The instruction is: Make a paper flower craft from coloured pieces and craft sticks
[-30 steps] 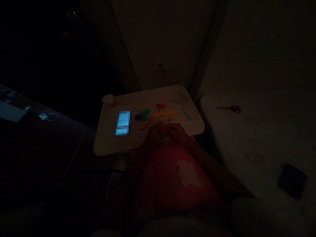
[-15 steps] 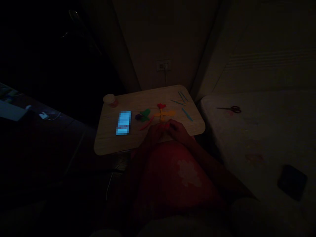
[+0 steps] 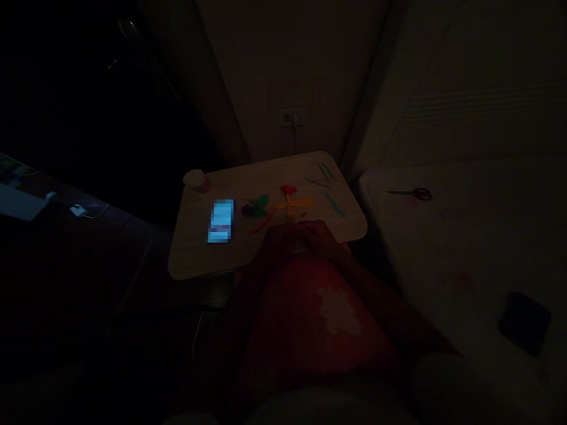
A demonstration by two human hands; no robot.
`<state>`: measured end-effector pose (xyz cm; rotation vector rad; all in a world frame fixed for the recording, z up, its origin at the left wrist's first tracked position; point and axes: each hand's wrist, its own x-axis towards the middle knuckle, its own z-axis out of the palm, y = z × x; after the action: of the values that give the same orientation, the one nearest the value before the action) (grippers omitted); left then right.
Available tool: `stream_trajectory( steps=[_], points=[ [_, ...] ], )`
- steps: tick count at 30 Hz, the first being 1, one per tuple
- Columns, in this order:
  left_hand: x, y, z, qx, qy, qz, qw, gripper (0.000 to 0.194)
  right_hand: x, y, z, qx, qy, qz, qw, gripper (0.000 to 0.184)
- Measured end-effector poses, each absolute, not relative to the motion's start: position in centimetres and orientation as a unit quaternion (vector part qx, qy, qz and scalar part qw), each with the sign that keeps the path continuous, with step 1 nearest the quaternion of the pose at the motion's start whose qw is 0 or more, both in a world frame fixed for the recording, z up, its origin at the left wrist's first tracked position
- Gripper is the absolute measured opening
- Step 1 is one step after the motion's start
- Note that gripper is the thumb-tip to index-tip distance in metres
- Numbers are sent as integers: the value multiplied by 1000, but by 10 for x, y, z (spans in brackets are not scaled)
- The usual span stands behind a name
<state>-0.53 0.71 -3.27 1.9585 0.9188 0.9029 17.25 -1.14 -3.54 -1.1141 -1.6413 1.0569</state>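
Note:
The room is very dark. My left hand [image 3: 275,241] and my right hand [image 3: 318,237] meet at the near edge of a small pale wooden table [image 3: 248,254]. Their fingers are curled together; earlier a small red bit showed between them, now too dark to make out. Just beyond them lie clay shapes: a yellow cross-shaped piece with a red top [image 3: 290,200], a green piece [image 3: 260,204], a purple lump [image 3: 247,209] and an orange strip [image 3: 262,223].
A lit phone [image 3: 221,221] lies on the table's left half, a small tub [image 3: 196,179] at its far left corner, several teal sticks [image 3: 330,189] at the right. Scissors [image 3: 411,193] and a dark flat object [image 3: 523,322] lie on the bed to the right. A wall socket [image 3: 292,116] is behind.
My hands have drawn slightly closer together at the table edge, and the red bit seen between the fingers no longer shows. The view shifted a little.

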Motion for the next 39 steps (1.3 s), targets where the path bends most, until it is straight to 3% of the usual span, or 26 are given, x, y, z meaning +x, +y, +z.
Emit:
stream_trajectory(
  steps=[4,9,18,22,28,31,39],
  points=[
    [-6,6,-32,769,356,347,401,25,173,-10,-34,-472,-637,418,444,49],
    [-6,4,-30,701,396,375,460,38,174,-6,-36,-472,-495,466,561,37],
    [-4,11,-34,705,377,431,419,10,174,-5,-42,-472,-497,499,530,26],
    [-5,13,-36,702,374,441,416,11,175,-6,-39,-472,-525,482,519,26],
    [-6,12,-36,704,364,428,434,13,174,-9,-35,-469,-528,475,525,56],
    [-7,11,-36,712,357,418,436,11,174,-10,-34,-476,-520,478,524,62],
    [-8,11,-37,715,365,414,428,9,175,-7,-44,-404,-472,540,568,40]
  ],
)
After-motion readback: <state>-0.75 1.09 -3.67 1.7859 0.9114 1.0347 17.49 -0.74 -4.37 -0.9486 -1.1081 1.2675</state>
